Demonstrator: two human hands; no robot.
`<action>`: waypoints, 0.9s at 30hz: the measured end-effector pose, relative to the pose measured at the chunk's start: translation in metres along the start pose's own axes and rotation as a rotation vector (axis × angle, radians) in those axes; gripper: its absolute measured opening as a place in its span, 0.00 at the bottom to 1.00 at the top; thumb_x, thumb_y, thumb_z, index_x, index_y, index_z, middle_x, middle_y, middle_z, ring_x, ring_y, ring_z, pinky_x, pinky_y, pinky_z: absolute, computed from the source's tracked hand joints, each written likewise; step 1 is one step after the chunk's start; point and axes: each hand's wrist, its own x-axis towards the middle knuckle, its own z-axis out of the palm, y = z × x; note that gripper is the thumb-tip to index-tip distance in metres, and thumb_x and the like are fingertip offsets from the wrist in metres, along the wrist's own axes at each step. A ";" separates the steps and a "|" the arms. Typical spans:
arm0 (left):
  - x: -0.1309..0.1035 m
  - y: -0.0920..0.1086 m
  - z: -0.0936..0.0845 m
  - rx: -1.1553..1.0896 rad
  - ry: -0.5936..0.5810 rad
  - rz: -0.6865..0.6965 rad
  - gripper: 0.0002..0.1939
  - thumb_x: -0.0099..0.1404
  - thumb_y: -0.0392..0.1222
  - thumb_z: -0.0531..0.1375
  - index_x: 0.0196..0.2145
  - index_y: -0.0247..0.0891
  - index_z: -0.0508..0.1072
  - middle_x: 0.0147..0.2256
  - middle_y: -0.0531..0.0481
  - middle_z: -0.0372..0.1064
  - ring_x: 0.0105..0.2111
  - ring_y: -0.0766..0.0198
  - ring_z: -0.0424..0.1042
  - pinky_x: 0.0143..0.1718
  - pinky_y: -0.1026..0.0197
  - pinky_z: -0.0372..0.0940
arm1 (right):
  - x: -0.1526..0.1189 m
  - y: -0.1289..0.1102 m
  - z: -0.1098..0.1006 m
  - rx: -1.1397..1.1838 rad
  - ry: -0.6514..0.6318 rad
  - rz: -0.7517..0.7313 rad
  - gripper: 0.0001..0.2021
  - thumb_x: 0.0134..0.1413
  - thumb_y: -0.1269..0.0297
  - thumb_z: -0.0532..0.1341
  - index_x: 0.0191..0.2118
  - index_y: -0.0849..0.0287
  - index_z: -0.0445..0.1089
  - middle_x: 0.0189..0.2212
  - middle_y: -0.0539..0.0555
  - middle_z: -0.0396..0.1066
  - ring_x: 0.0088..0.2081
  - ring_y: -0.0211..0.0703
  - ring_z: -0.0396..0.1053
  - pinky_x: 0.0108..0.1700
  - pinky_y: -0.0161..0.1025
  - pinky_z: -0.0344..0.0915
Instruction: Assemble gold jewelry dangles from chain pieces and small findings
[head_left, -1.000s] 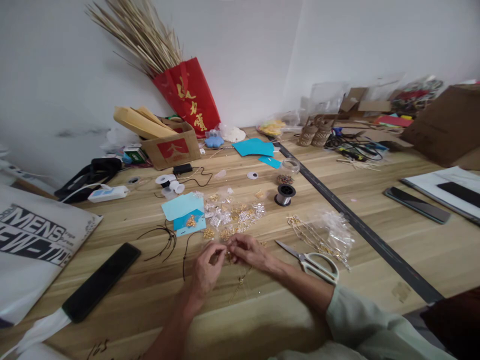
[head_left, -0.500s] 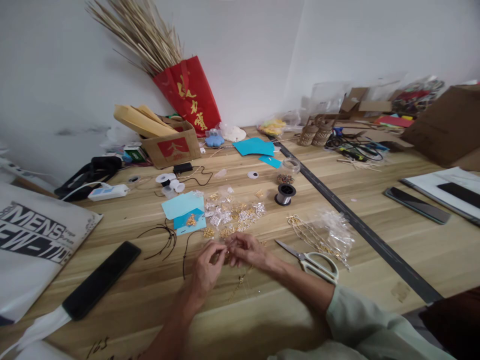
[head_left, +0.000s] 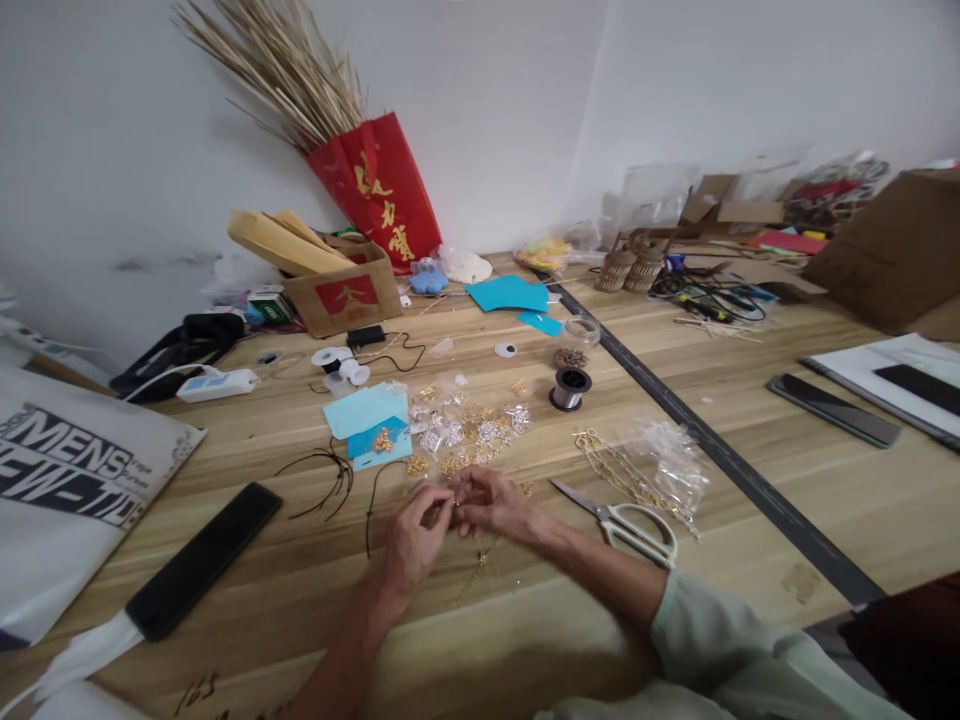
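Observation:
My left hand [head_left: 418, 530] and my right hand [head_left: 491, 505] meet over the wooden table, fingertips close together. Both are closed in a pinch around something tiny; its kind is too small to make out. Below them lies a thin gold chain [head_left: 477, 572] on the wood. Just beyond my fingers are small gold beads [head_left: 454, 465] and a heap of silver and gold beads [head_left: 491, 428], some in clear bags. Orange-gold beads [head_left: 383, 440] rest on a blue card [head_left: 364, 455] to the left. Scissors [head_left: 637, 532] lie beside my right forearm, blades partly apart.
A spool of wire [head_left: 571, 388] stands beyond the beads. Chains [head_left: 619, 470] and clear plastic bags [head_left: 667, 465] lie right of my hands. Black cords [head_left: 330, 480] and a black power bank-like slab [head_left: 202, 560] are at left. A dark strip [head_left: 697, 430] crosses the table.
My right hand's fingers have shifted slightly and curled in closer to the left fingertips. My left hand stays nearly in place; the things on the table look unmoved.

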 end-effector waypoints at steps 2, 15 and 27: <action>0.000 0.000 0.001 -0.003 0.008 0.006 0.06 0.57 0.34 0.56 0.24 0.40 0.71 0.25 0.51 0.72 0.27 0.63 0.71 0.31 0.64 0.66 | 0.001 0.003 0.000 0.022 -0.013 0.004 0.24 0.40 0.56 0.69 0.40 0.61 0.61 0.27 0.48 0.68 0.23 0.34 0.71 0.24 0.30 0.66; 0.000 0.000 0.000 0.013 0.027 -0.047 0.06 0.56 0.34 0.57 0.24 0.40 0.71 0.25 0.52 0.72 0.26 0.64 0.71 0.30 0.65 0.66 | 0.003 0.002 -0.001 -0.077 0.022 -0.053 0.20 0.49 0.51 0.63 0.38 0.64 0.64 0.24 0.49 0.69 0.24 0.32 0.69 0.25 0.28 0.63; -0.002 -0.006 0.004 -0.016 0.051 0.005 0.06 0.57 0.34 0.57 0.25 0.38 0.72 0.24 0.52 0.72 0.25 0.65 0.72 0.29 0.66 0.66 | 0.002 0.005 -0.003 -0.169 0.012 -0.110 0.18 0.54 0.50 0.58 0.36 0.64 0.64 0.23 0.50 0.68 0.25 0.34 0.68 0.27 0.31 0.62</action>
